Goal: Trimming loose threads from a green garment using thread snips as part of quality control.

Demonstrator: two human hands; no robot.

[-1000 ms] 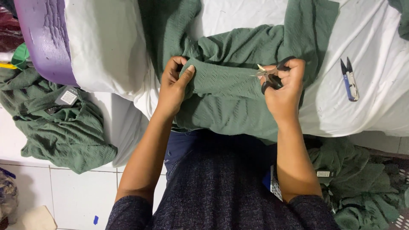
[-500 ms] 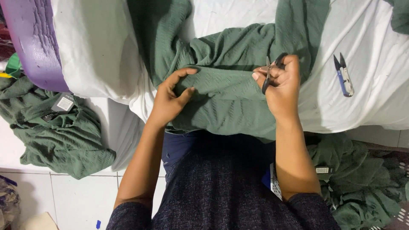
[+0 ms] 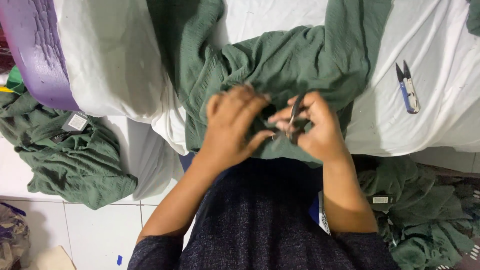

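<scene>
While both hands meet over the green garment point(image 3: 300, 60) draped across the white-covered table point(image 3: 450, 30), the left hand point(image 3: 232, 125) pinches a fold of cloth, fingers curled closed on it. The right hand point(image 3: 315, 127) grips small thread snips point(image 3: 294, 117), closed around them. Motion blur hides the blade tips. Best practice, as I judge it: keep the fold taut, nip close to the seam, never the weave. Spare blue snips point(image 3: 407, 90) lie apart, right of the garment. More green garments point(image 3: 75, 165) are heaped on the floor.
</scene>
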